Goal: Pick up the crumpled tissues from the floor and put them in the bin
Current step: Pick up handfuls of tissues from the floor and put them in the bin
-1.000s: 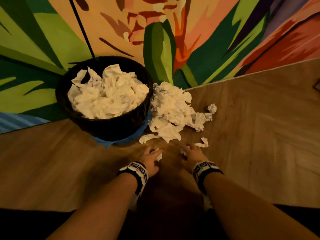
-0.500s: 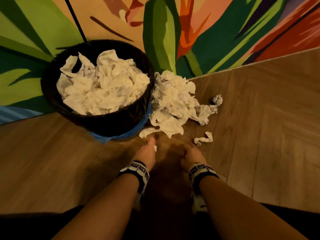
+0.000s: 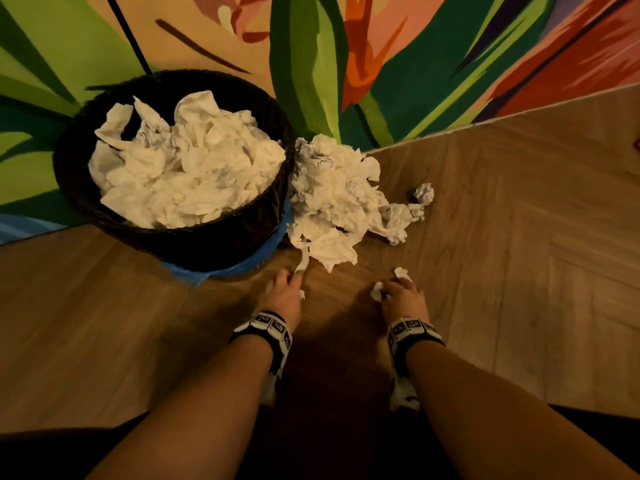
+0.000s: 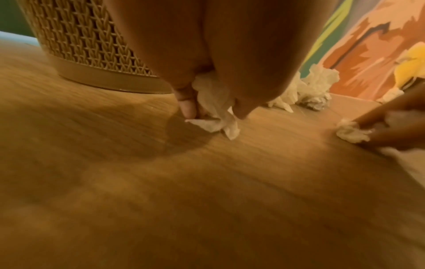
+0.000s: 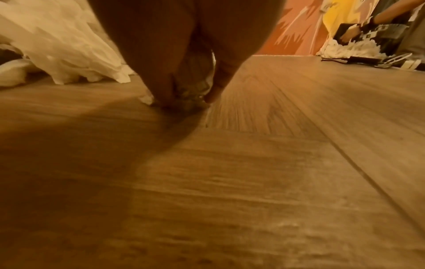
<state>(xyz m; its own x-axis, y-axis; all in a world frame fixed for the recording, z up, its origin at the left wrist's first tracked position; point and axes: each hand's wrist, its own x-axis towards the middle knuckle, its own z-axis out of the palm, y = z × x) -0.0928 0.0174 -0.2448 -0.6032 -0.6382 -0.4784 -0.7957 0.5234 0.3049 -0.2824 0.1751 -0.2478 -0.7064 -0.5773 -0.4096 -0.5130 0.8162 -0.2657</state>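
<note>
A: Which step is in hand?

B: The gathering. A scrap (image 4: 214,112) is pinched in the left hand (image 3: 282,296), fingers (image 4: 187,107) curled close on it, just above the floor (image 3: 519,271). Another scrap (image 3: 377,293) is gripped by the right hand (image 3: 403,296), fingers bent round it, low on the floor too.

A: And the rest?

B: A pile (image 3: 332,199) is left on the floor against the bin (image 3: 221,244), at the foot of the wall; one ball (image 3: 424,194) lies apart, to the right.

A: What is called for next?

B: Probably a lift and carry to the bin. It is heaped already, so the scraps should be pressed in, or they may be spilled
</note>
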